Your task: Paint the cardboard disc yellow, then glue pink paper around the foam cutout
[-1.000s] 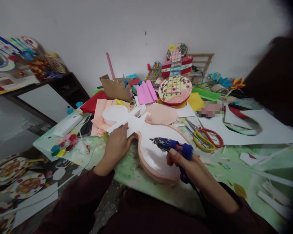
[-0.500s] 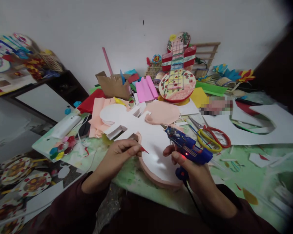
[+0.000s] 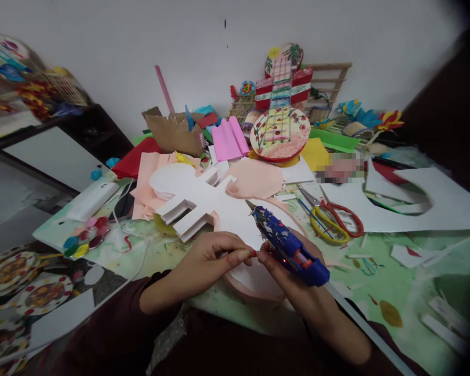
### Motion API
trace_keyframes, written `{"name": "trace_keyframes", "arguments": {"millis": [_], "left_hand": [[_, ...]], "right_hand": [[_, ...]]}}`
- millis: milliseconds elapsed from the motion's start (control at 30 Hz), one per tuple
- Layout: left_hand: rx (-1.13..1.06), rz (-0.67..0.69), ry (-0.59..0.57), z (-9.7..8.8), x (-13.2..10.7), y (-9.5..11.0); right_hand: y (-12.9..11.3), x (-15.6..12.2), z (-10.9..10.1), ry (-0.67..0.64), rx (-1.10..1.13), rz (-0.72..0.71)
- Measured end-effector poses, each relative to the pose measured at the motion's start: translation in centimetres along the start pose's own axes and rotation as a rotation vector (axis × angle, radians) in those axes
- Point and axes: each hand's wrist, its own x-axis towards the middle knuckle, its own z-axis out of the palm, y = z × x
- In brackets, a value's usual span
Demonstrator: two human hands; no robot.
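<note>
My left hand (image 3: 215, 261) pinches a small red piece of paper (image 3: 253, 253), of which only a bit shows. The fingertips of my right hand (image 3: 293, 277) meet it from the other side. That same right hand also holds a blue hot glue gun (image 3: 284, 237), spattered with scraps, its nozzle tilted up and to the left. A red light glows on the gun, and a long glue stick (image 3: 366, 326) sticks out of its rear. Beneath both hands lies a white guitar-shaped cutout (image 3: 241, 222) with a peach-coloured side band.
Scissors with red and yellow handles (image 3: 342, 216) lie to the right, beside a cut white sheet (image 3: 446, 203). A decorated paper guitar (image 3: 280, 130) leans at the back near a cardboard box (image 3: 174, 133). Peach crepe paper (image 3: 141, 193) and a paint palette (image 3: 86, 237) sit left.
My hands have come together at the red piece. The glue gun has rolled and moved slightly left, with its glue stick now visible. The view has shifted a little.
</note>
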Motion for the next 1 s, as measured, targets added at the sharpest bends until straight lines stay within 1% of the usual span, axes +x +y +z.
{"name": "trace_keyframes", "arguments": {"millis": [67, 133, 233, 267, 300, 333, 367, 433, 500, 567, 633, 733, 833, 967, 1000], "left_hand": [[0.105, 0.09, 0.003, -0.8, 0.0, 0.2], [0.2, 0.142, 0.07, -1.9, 0.0, 0.2], [0.253, 0.116, 0.269, -3.4, 0.0, -0.1], [0.243, 0.101, 0.313, -3.7, 0.0, -0.2], [0.226, 0.096, 0.323, -3.7, 0.1, -0.3], [0.207, 0.099, 0.302, -3.6, 0.2, -0.3], [0.191, 0.107, 0.258, -3.4, 0.3, -0.2], [0.17, 0.132, 0.137, -2.6, 0.6, 0.0], [0.15, 0.149, 0.048, -1.7, 0.9, 0.2], [0.132, 0.154, -0.002, -1.1, 1.2, 0.3], [0.129, 0.155, -0.02, -0.9, 1.4, 0.3], [0.146, 0.172, -0.018, -0.8, 1.5, 0.3], [0.189, 0.211, 0.0, -0.8, 1.6, 0.2], [0.276, 0.287, -0.031, -0.8, 1.8, 0.0], [0.306, 0.304, -0.02, -1.0, 1.9, -0.1]], "right_hand": [[-0.2, -0.1, -0.5, 0.016, -0.035, -0.028], [-0.3, -0.1, -1.3, 0.062, -0.092, -0.067], [-0.3, -0.1, -2.7, 0.171, -0.174, -0.067], [-0.3, 0.0, -3.0, 0.189, -0.198, -0.061], [-0.3, 0.0, -3.2, 0.196, -0.216, -0.059], [-0.3, 0.1, -3.1, 0.189, -0.224, -0.065], [-0.3, 0.1, -2.9, 0.166, -0.219, -0.075], [-0.4, 0.3, -2.1, 0.118, -0.168, -0.08], [-0.4, 0.4, -1.2, 0.082, -0.106, -0.047], [-0.5, 0.4, -0.5, 0.061, -0.069, -0.004], [-0.5, 0.3, -0.2, 0.051, -0.06, 0.015], [-0.4, 0.3, -0.2, 0.067, -0.07, 0.007], [-0.3, 0.3, -0.3, 0.053, -0.084, -0.01], [-0.4, 0.3, -0.5, 0.008, -0.156, -0.039], [-0.4, 0.3, -0.6, 0.009, -0.181, -0.048]]}}
